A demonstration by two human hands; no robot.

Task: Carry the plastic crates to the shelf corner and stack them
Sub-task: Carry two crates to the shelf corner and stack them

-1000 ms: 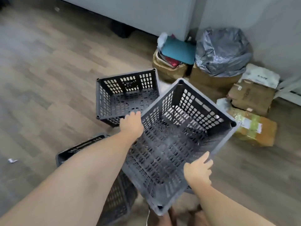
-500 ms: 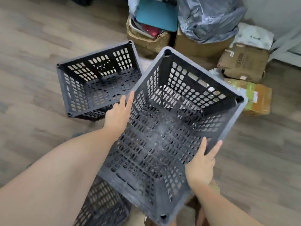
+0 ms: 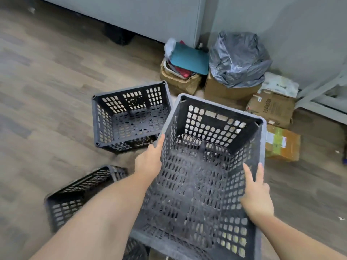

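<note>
While both hands grip it by its side walls, a dark grey plastic crate (image 3: pixel 199 177) hangs above the wood floor (image 3: pixel 47 94), tilted so that its open top faces the camera and its far rim points toward the corner. The left hand (image 3: pixel 150 160) lies flat along the outside of the left wall, fingers stretched up against the rim; the right hand (image 3: pixel 257 194) clasps the right wall, fingers spread over its inner face and the thumb hidden behind. A second crate (image 3: pixel 129 117) of the same kind stands upright and empty on the floor just beyond the left hand, apart from the held one. A third crate (image 3: pixel 78 194) sits lower left, partly hidden under the left forearm. In the corner, by the grey wall (image 3: pixel 291 25), stands a torn cardboard box (image 3: pixel 180 79) with a teal flat thing (image 3: pixel 189 59) on top, and beside it a box lined with a grey bin bag (image 3: pixel 238 59). To the right of these lie a flattened carton (image 3: pixel 272 107) and a parcel (image 3: pixel 283 143) with yellow-green tape. A pale shelf frame (image 3: pixel 323 94) shows at the right edge.
</note>
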